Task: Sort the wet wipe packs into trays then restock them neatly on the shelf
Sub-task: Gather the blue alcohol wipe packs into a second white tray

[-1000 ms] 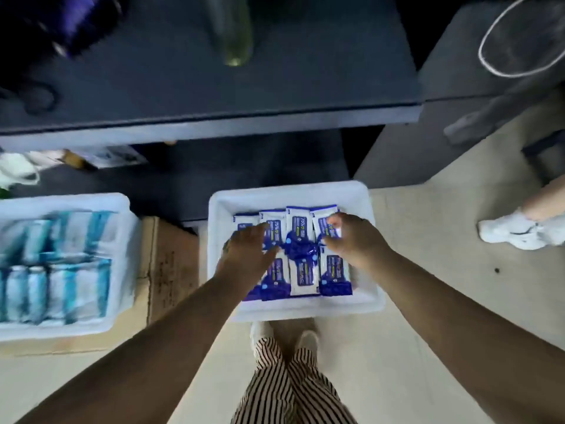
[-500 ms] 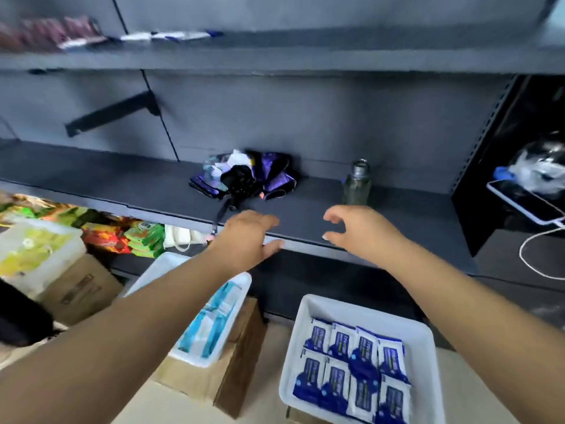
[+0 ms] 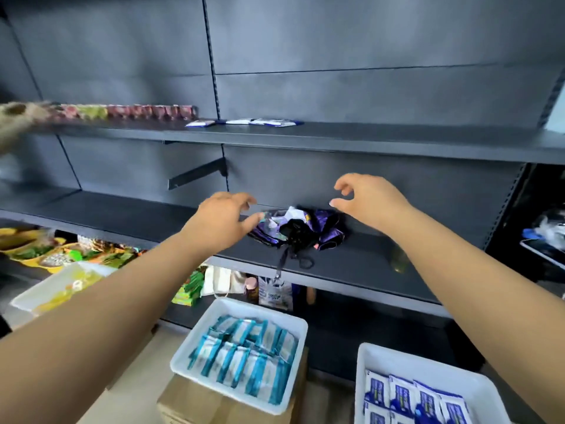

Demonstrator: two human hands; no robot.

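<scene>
While raised: both hands above trays.

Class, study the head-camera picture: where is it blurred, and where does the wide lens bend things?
Head view: the packets at the upper shelf's left end smear with motion blur; the teal wipe packs look soft; the shelf uprights lean and bow from lens distortion; lighting is even, without glare.

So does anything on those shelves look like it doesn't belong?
Yes: a crumpled purple folding umbrella lies on the middle shelf, its strap dangling over the front edge. It is no stock item, and both empty hands hover near it.
</scene>
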